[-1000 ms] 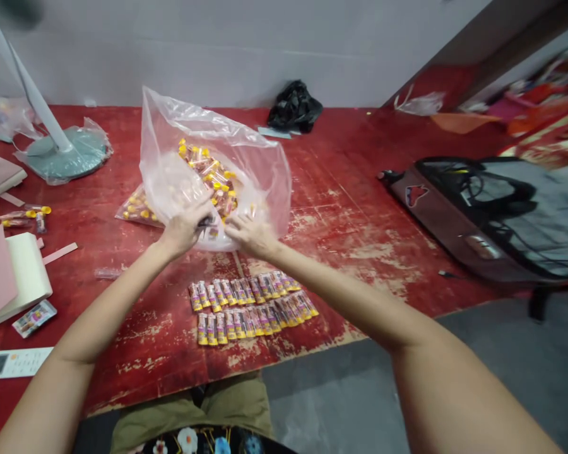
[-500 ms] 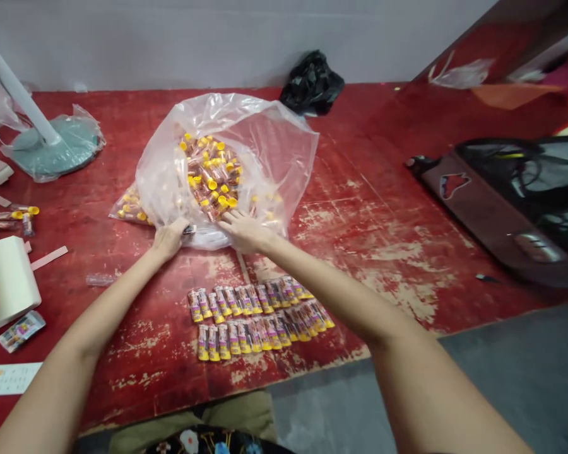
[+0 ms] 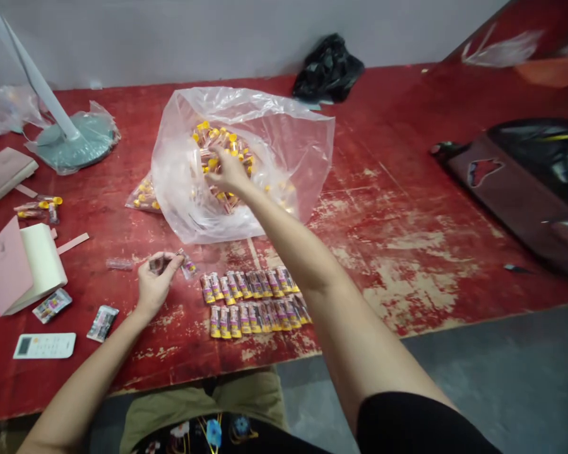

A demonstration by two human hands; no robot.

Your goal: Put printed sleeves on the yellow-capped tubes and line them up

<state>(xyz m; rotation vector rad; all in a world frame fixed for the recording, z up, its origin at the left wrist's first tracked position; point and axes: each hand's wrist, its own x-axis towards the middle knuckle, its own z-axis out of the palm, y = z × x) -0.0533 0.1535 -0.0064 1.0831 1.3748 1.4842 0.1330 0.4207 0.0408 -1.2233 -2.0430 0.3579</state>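
My left hand is raised over the red table, its thumb and fingers closed on a small printed tube with clear plastic at its end. Inside the mouth of a large clear plastic bag is my right hand, fingers apart, over a heap of small yellow-capped tubes. No tube shows plainly in that hand. Two rows of similar tubes, a back row and a front row, lie side by side near the table's front edge, partly hidden by my right forearm.
On the left lie an open notebook, a white remote control, two small packets, loose tubes and a lamp base. A black plastic bag sits by the wall. A dark red bag lies at the right.
My left hand has let go of the bag's rim and come down toward me with a tube in it. My right hand has gone from the rim deeper into the bag.
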